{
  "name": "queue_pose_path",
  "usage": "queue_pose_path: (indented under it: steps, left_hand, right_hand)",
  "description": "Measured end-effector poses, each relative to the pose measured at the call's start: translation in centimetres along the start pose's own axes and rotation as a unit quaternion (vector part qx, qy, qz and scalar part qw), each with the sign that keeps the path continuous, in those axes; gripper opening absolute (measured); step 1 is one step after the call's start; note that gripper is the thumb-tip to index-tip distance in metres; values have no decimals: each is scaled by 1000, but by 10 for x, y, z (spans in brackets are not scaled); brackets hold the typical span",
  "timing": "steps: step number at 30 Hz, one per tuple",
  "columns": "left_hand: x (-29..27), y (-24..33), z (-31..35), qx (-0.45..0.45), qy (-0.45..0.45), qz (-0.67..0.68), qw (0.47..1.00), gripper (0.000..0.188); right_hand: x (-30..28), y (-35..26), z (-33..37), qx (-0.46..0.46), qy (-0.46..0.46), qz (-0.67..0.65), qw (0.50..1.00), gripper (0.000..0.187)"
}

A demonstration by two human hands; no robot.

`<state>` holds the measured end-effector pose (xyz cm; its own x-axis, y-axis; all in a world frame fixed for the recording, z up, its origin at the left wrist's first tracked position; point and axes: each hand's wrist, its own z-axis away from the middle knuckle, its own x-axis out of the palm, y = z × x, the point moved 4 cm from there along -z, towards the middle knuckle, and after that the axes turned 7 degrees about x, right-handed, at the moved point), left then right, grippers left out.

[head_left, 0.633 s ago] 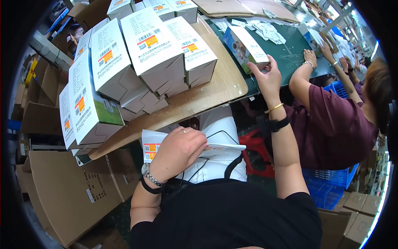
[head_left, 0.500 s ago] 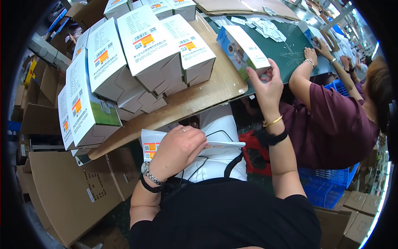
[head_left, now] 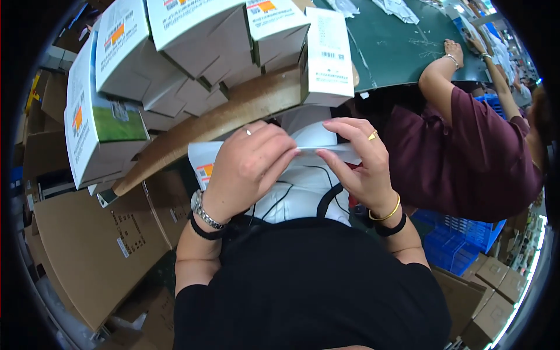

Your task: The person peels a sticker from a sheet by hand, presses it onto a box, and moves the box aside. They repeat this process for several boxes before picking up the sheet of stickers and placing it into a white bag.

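Seen from above, a person in a black top sits with both bare hands over their lap, at a white sheet of paper printed with orange-and-white labels [head_left: 199,153]. The left hand [head_left: 251,154], wearing a ring and a metal watch, has its fingers closed on the sheet, pinching its edge. The right hand [head_left: 364,160], with a gold-coloured ring and bangle, is at the sheet's other end, thumb and index finger parted; whether they touch the paper cannot be told.

Beyond the hands, a brown wooden board [head_left: 251,105] carries a stack of white oblong cardboard boxes [head_left: 195,32]. Several show an orange sticker on the upward face, so these look finished. At the stack's right end, a single white box with black print [head_left: 329,73] shows no orange sticker on its upward face; it appears to be not yet labelled. At least one orange label is visible on the sheet; the hand hides the rest.

To the right, a co-worker in a maroon shirt [head_left: 466,140] rests a hand on the green desk [head_left: 388,46].
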<state>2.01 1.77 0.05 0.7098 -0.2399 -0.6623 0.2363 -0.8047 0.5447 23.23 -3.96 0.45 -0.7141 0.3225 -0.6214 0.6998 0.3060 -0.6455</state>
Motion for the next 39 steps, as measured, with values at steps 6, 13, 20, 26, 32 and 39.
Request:
queue_pose_path:
  steps: [6,13,20,26,32,39]
  left_hand:
    - [-5,0,2,7,15,1,1000,16]
    - [-36,-12,10,5,91,-111,990,34]
    - [-54,-19,29,-321,46,-65,944,41]
    - [-52,-26,44,-306,120,230,916,46]
    - [-79,-37,55,-317,98,181,926,30]
    - [-52,-7,30,-200,66,-225,951,23]
  right_hand:
    - [3,7,4,-71,-81,59,992,20]
    - [-25,14,-4,-40,-50,105,992,12]
    - [-40,28,-1,2,-37,98,995,9]
    - [-35,30,1,9,-52,91,994,9]
    - [-27,38,4,65,-171,-18,983,11]
    - [-7,24,2,42,-168,37,984,12]
